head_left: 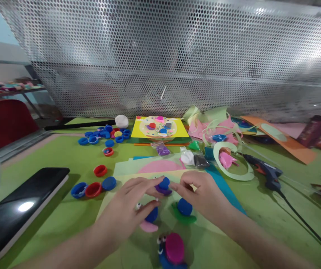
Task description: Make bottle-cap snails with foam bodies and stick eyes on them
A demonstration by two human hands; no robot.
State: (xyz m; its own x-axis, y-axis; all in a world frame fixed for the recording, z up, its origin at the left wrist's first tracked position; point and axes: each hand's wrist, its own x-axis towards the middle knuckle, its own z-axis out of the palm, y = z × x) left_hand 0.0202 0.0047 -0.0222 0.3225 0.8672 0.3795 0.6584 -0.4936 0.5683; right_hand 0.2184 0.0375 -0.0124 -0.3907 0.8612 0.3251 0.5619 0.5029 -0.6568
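Note:
Between my hands is a small snail figure (164, 183) with a blue bottle cap for a shell and a purple clay body. My left hand (128, 203) curls its fingers around the left side of it. On the other side, my right hand (201, 190) has its fingers bent, with the tips at the cap and clay edge. Below my left thumb stands a pink-bodied snail (151, 216) with a blue cap, partly covered. A green-bodied snail (185, 207) lies under my right hand. Closest to me is a blue snail (172, 250) with a magenta cap and googly eyes.
Loose caps (93, 190) and a black phone (34, 198) lie left. A decorated plate on yellow card (174, 125) stands behind, near clay packets (162, 149). Paper scraps (216, 129), a paper ring (248, 174) and a corded glue gun (269, 173) are right. A perforated metal panel (160, 56) rises behind.

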